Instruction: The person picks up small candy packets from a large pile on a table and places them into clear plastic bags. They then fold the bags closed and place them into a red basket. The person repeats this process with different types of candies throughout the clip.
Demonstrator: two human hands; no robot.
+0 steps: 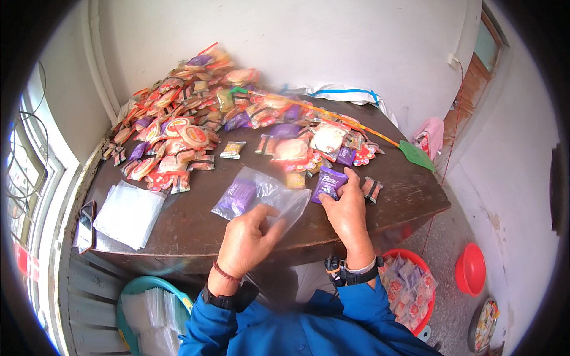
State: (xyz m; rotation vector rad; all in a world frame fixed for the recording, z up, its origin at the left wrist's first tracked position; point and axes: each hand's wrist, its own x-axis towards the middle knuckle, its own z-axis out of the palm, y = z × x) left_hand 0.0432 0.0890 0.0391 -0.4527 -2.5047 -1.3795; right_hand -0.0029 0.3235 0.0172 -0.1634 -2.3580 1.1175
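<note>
My left hand (pixel 251 238) grips the mouth of a clear plastic bag (pixel 278 191), its fingers partly inside the opening. Within the bag lies a purple snack packet (pixel 237 196). Held between thumb and fingers of my right hand (pixel 347 207) is another purple snack packet (pixel 328 181), just right of the bag's mouth. Beyond it, flat round snacks in clear wrappers (pixel 290 150) lie beside a further purple packet (pixel 346 155). A small brown wrapped snack (pixel 372 189) rests right of my right hand. A yellow packet (pixel 232 150) sits behind the bag.
A large heap of wrapped snacks (pixel 178 107) covers the dark wooden table's (pixel 196 236) back left. A green fly swatter (pixel 416 155) lies across the snacks. Flat plastic bags (pixel 129 213) and a phone (pixel 87 227) are at left. Below stand a teal basin (pixel 156 281) and red basins (pixel 429 307).
</note>
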